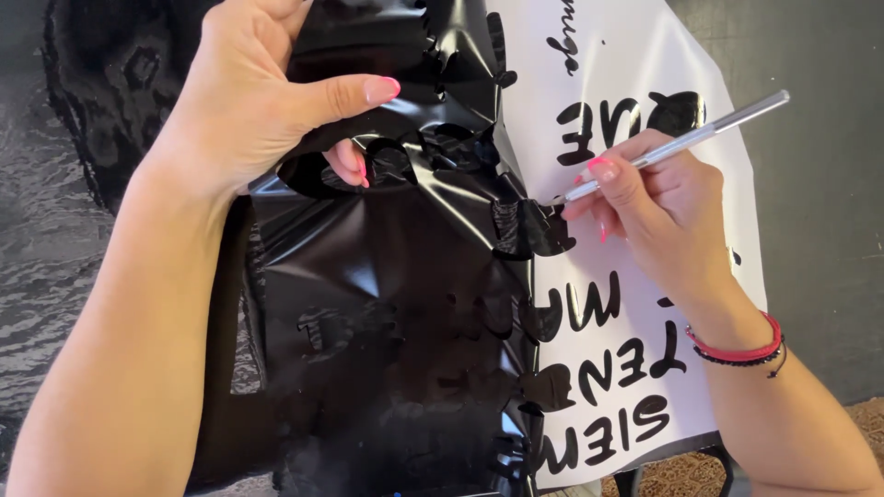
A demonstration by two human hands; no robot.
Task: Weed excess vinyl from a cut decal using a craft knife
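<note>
Black vinyl film (387,304) lies half peeled off a white backing sheet (645,64), folded over toward the left so that its glossy side crumples and catches the light. Letter-shaped holes show in the lifted film, and the matching black letters (608,368) stay stuck on the white sheet to the right. The left hand (249,101) grips the upper part of the lifted film, thumb stretched across the top of it and the other fingers curled underneath through a cut opening, pulling it up and away. The right hand (663,207) pinches a slim silver weeding tool (681,143) like a pen, fingers closed around the shaft, with the tip pressed down at the peel line where film and backing part, just beside a small black piece (539,230) that looks partly lifted; whether that piece is a letter or waste is hard to tell from this angle. A red and black bracelet (741,352) sits on the right wrist. Dark grey surface (820,184) lies beneath the sheet.

The risk, as I judge it, is at that seam: if the left hand pulls harder than the tool tip holds, a letter could come away with the waste film or tear. The loose film is also folding on itself, and sticky faces touching would bond and drag. A slip of the tip could scratch a kept letter.
</note>
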